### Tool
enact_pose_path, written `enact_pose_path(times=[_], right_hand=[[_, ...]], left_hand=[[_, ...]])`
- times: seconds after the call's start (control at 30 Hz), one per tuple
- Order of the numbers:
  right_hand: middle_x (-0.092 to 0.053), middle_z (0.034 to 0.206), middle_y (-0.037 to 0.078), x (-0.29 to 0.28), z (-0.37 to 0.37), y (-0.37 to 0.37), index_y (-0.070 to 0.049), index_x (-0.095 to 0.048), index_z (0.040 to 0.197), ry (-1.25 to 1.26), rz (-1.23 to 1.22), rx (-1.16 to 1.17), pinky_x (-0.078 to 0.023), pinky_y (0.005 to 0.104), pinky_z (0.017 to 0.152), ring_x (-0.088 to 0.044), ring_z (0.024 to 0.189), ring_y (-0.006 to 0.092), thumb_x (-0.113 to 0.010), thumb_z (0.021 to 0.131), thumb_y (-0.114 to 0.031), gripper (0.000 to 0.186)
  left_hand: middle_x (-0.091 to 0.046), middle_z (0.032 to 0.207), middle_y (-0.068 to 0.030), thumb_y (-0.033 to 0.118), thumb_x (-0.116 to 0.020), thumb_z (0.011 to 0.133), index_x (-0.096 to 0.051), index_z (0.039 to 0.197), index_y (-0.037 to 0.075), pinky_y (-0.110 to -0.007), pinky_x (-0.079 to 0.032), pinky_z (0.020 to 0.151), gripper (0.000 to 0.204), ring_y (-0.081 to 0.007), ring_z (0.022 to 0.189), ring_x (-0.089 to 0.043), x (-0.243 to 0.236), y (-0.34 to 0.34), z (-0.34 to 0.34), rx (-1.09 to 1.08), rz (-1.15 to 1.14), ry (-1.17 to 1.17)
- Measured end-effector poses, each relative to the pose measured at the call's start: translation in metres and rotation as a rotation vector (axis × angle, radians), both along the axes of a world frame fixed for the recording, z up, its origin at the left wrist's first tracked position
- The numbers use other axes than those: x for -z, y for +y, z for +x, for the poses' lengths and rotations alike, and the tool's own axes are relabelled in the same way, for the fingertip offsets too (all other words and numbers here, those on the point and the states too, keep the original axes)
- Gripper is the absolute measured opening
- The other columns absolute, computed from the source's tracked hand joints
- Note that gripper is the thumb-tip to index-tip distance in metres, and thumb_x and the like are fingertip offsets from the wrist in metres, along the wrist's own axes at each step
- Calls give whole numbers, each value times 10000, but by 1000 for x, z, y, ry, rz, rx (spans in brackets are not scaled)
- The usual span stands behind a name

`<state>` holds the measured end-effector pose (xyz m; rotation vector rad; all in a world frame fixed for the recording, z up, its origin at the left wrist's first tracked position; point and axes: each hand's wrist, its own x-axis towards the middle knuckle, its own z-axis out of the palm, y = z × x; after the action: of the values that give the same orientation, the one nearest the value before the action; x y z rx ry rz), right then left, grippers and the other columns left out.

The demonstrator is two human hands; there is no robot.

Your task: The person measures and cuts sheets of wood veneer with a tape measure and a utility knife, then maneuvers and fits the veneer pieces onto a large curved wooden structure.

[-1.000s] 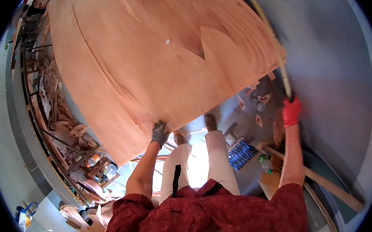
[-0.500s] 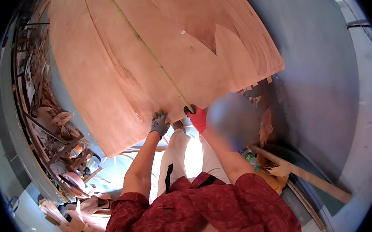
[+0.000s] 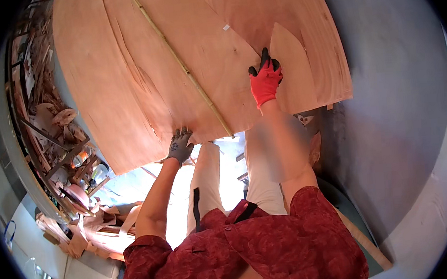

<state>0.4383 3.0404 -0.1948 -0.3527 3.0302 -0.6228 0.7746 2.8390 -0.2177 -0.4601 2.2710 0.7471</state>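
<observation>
A broad stack of reddish-brown wood veneer sheets (image 3: 195, 105) spreads out in front of me. Along it lies a long, thin bamboo stick (image 3: 185, 69), its near end close to the front edge. My left hand (image 3: 181, 146), in a grey glove, rests on that front edge with its fingers spread. In a red glove with black fingertips, my right hand (image 3: 266, 82) is at the veneer, beside a pointed loose flap (image 3: 291, 67) near a split. Its index finger and thumb are apart, and I see nothing held in it. The bamboo stick is untouched by either hand.
Torn veneer scraps (image 3: 51, 118) fill a rack-like frame on the left. More scraps (image 3: 102, 225) lie at the lower left. A grey wall panel (image 3: 396, 86) stands close on the right. A wooden strip (image 3: 362, 238) leans at the lower right.
My right hand has let go of the bamboo stick's near end and moved forward and right to the loose flap. The stick now lies on the veneer. My left hand stays at the edge.
</observation>
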Motion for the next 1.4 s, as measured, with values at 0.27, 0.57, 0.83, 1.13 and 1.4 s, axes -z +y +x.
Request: enact_pose_path(times=[0.27, 0.57, 0.83, 1.13, 1.4], right_hand=[[-632, 1117, 90, 19, -27, 3, -180, -625, 1222, -110, 41, -2, -375, 524, 890, -484, 1103, 352, -672, 774, -278, 461], [-686, 956, 73, 32, -45, 23, -196, -714, 1008, -134, -207, -12, -409, 496, 866, -552, 990, 355, -665, 753, -220, 261], [-679, 885, 61, 18, -47, 20, -197, -711, 928, -102, -269, -44, -431, 493, 784, -565, 928, 336, -639, 748, -186, 194], [-676, 894, 41, 18, -46, 19, -187, -703, 926, -71, -250, -83, -422, 487, 786, -570, 912, 319, -611, 766, -159, 187], [-672, 888, 43, 16, -51, 23, -188, -703, 942, -84, -263, -116, -449, 458, 766, -584, 902, 301, -618, 768, -150, 197]], left_hand=[[-636, 1155, -169, 240, -553, 893, -639, 1135, 110, -411, -499, 889, 287, -299, 1054, -631, -26, -15, -29, -102, 20, -4], [-651, 1067, -185, 178, -590, 906, -643, 1110, 68, -453, -499, 829, 238, -375, 962, -619, -57, 2, -212, -128, -165, 568], [-562, 1261, -129, 61, -575, 869, -412, 1389, 29, -329, -503, 824, 545, -218, 1011, -590, -12, -26, -399, -952, 427, 788], [-483, 1378, -219, -126, -466, 784, -283, 1443, -4, -371, -523, 848, 695, -328, 1120, -590, 5, -105, -487, -1311, 750, 665], [-567, 1261, -196, -165, -385, 753, -378, 1386, -40, -371, -543, 838, 645, -331, 1023, -610, 24, -142, -518, -1328, 932, 635]])
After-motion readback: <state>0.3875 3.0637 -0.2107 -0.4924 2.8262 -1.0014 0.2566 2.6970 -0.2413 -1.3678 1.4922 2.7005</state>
